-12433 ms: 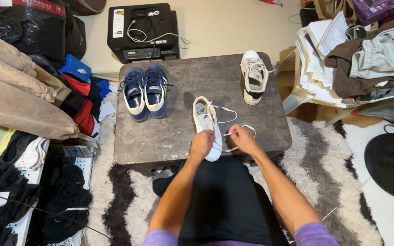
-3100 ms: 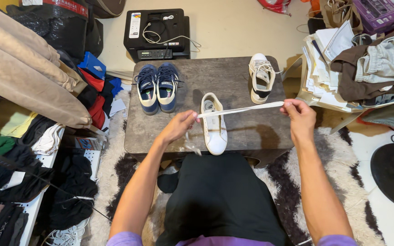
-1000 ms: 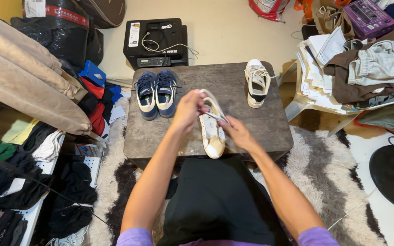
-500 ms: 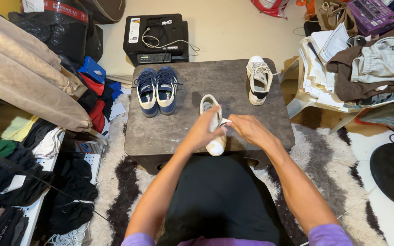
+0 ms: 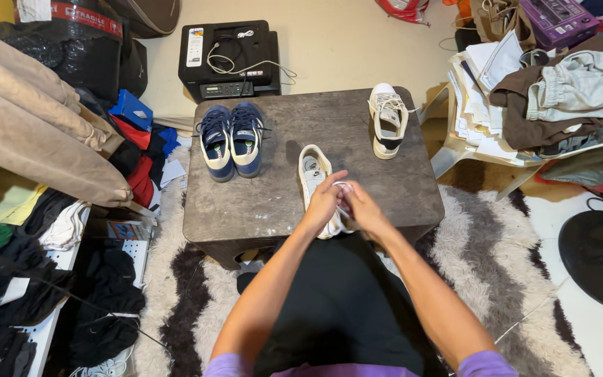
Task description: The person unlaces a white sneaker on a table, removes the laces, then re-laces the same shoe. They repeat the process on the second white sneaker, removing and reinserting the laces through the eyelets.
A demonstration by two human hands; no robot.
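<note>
A white sneaker (image 5: pixel 312 171) lies on the dark low table (image 5: pixel 246 202), toe toward me. My left hand (image 5: pixel 323 202) and my right hand (image 5: pixel 358 207) meet over its front half, both pinching a bunched white shoelace (image 5: pixel 343 189). The hands hide the sneaker's toe. A second white sneaker with a dark heel (image 5: pixel 388 120) stands at the table's far right. A pair of navy sneakers (image 5: pixel 232 139) sits at the far left.
A black printer (image 5: pixel 228 59) with a white cable sits on the floor beyond the table. Clothes pile up at the left (image 5: pixel 36 139). Papers and garments are stacked at the right (image 5: pixel 525 91). A shaggy striped rug (image 5: pixel 490 265) lies underneath, and a black round base (image 5: pixel 598 255) is at the right.
The lace, stretched between my hands three seconds ago, is now gathered into a small bundle. Both hands have come down together onto the front of the white sneaker.
</note>
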